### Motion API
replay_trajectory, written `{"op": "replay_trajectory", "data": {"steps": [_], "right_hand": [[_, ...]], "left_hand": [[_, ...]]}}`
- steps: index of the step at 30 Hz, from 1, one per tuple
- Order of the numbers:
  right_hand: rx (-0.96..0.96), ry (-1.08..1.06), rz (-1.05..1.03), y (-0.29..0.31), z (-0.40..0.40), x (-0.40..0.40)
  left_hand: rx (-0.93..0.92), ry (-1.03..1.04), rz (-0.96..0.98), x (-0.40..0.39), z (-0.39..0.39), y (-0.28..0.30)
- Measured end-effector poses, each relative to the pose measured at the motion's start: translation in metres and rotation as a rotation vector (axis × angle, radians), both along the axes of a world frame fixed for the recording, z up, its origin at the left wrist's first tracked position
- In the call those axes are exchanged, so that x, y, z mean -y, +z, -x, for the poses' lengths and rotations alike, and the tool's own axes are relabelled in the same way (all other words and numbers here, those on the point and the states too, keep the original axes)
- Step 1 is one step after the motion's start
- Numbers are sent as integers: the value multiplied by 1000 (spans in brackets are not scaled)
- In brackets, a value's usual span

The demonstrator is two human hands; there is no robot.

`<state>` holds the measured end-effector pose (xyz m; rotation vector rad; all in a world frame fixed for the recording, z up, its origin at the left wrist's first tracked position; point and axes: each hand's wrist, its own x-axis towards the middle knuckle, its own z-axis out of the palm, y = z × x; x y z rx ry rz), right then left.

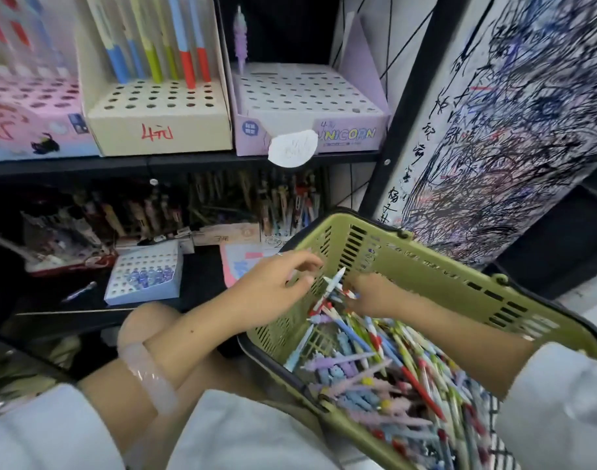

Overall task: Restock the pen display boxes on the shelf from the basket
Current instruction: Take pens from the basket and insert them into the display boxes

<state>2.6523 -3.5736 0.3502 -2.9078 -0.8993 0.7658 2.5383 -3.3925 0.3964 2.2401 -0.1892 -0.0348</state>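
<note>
A green basket (422,266) full of mixed coloured pens (385,368) rests tilted on my lap at the lower right. My right hand (370,295) reaches into its far end and grips a small bunch of pens; a white-and-blue pen (335,282) sticks up from them. My left hand (273,283) hovers over the basket's left rim with fingers curved toward that bunch, holding nothing I can see. On the upper shelf stand a cream display box (161,130) with several blue, green and red pens, and a lilac Unicorn box (310,96) with one purple pen (240,45).
A pink display box (29,110) stands at the far left of the upper shelf. The lower shelf holds a small white box (144,276) with blue pens, a loose pen (80,291) and dark rows of pens behind. A scribbled test board (514,130) leans at the right.
</note>
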Motion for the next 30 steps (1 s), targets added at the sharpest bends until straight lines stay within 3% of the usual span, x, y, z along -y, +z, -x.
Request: {"op": "replay_trajectory", "data": {"steps": [3,7,10,14,18,25,30], "right_hand": [[-29,-234,174,-54,3,20],[131,-299,315,-101,14,25],[188,-272,316,-108,9,21],[128,-344,219,-110,5,13],[110,-282,208,-110,5,14],[-174,-260,-98,-79,-1,41],[-344,-472,-475,-39,1,56]], "left_hand": [[-13,13,-94,3,0,-16],[7,54,-129,4,2,-25],[21,69,-144,7,2,-25],[23,77,-142,8,3,-25],[19,82,-121,8,4,-24],[51,99,-40,6,6,-23],[33,126,20,11,4,-23]]}}
